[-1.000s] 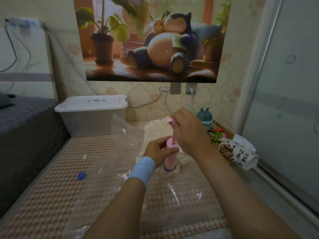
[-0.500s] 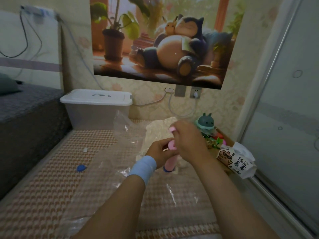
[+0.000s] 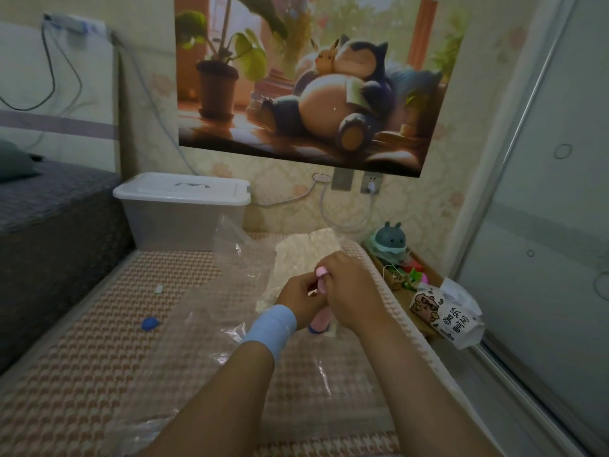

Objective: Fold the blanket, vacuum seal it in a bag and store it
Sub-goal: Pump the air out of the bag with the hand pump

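Status: mid-seal. The blanket (image 3: pixel 304 258) is folded and already inside the clear vacuum bag (image 3: pixel 230 237), lying on the woven mat (image 3: pixel 99 357) at 12 o'clock from the hands, close to the wall.

The pink hand pump (image 3: pixel 320 319) stands upright on the bag, presumably over the valve, though the valve itself is hidden. The left hand (image 3: pixel 298 300) is wrapped round the pump barrel. The right hand (image 3: pixel 351 291) is clenched on the plunger rod just under its knob.

The blue valve cap (image 3: pixel 150 323) lies loose on the mat at 9 o'clock from the pump, well apart.

The blanket looks cream, fluffy and crumpled. The bag is still slack and wrinkled at the near end, so I judge air remains.

Left to do: finish pumping, refit the cap, then store the bag, likely in the lidded storage box (image 3: pixel 184 209) at 10 o'clock. Its lid is still on.
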The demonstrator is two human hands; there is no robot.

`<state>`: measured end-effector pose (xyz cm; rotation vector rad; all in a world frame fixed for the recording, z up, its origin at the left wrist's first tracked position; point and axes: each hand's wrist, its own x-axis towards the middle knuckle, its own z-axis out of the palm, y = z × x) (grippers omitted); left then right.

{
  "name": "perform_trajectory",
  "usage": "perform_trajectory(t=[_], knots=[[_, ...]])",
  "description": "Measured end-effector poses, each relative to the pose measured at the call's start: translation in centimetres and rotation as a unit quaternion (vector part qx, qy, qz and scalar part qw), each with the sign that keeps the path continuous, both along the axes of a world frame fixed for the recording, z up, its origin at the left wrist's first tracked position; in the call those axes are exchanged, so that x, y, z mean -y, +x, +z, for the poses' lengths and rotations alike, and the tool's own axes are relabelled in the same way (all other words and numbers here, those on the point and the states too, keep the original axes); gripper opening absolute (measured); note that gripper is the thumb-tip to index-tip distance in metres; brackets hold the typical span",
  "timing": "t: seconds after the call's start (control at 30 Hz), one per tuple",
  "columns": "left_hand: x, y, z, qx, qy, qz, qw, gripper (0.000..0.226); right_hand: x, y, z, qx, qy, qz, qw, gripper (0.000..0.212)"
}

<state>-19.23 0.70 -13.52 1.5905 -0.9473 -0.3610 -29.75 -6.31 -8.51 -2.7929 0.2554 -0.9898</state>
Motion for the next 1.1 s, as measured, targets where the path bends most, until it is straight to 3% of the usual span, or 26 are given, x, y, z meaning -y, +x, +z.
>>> perform_trajectory(t=[0.17, 0.27, 0.33, 0.5, 0.57, 0.7, 0.87, 0.93, 1.0, 1.1], knots=[[0.2, 0.2, 0.1, -0.010, -0.013, -0.021, 1.000, 0.051, -1.8, -1.7, 7.3, 0.185, -0.061, -0.004, 0.981, 0.014], [0.3, 0.0, 0.1, -0.006, -0.001, -0.018, 1.000, 0.063, -2.3, -2.0, 8.4, 0.247, -0.068, 0.000, 0.967, 0.019], [0.2, -0.1, 0.1, 0.000, 0.007, -0.020, 1.000, 0.068, -2.0, -1.6, 6.2, 0.222, -0.058, -0.007, 0.973, 0.022], [-0.3, -0.6, 0.2, 0.000, 0.007, 0.003, 1.000, 0.026, -0.2, -0.6, -0.1, -0.021, 0.012, -0.057, 0.998, 0.043], [-0.4, -0.8, 0.4, 0.000, -0.006, 0.000, 1.000, 0.018, -0.2, -0.6, 0.3, -0.042, -0.003, -0.055, 0.998, 0.048], [-0.4, -0.7, 0.5, -0.005, -0.030, -0.022, 0.999, 0.037, -1.5, -1.9, 5.1, 0.093, -0.072, -0.037, 0.992, 0.027], [0.0, -0.3, 0.3, 0.000, -0.015, -0.014, 1.000, 0.049, -2.4, -2.4, 8.6, 0.231, -0.092, -0.015, 0.969, 0.032], [-0.1, -0.4, 0.2, -0.004, -0.006, -0.017, 1.000, 0.049, -1.8, -1.8, 6.1, 0.191, -0.062, -0.032, 0.979, 0.036], [-0.3, -0.7, 0.2, -0.010, -0.001, -0.012, 1.000, 0.037, -0.9, -1.2, 2.5, 0.065, -0.009, -0.040, 0.997, 0.041], [-0.3, -0.8, 0.1, 0.009, 0.019, 0.006, 1.000, 0.027, 0.0, -1.1, -0.7, -0.087, 0.038, -0.054, 0.994, 0.050]])
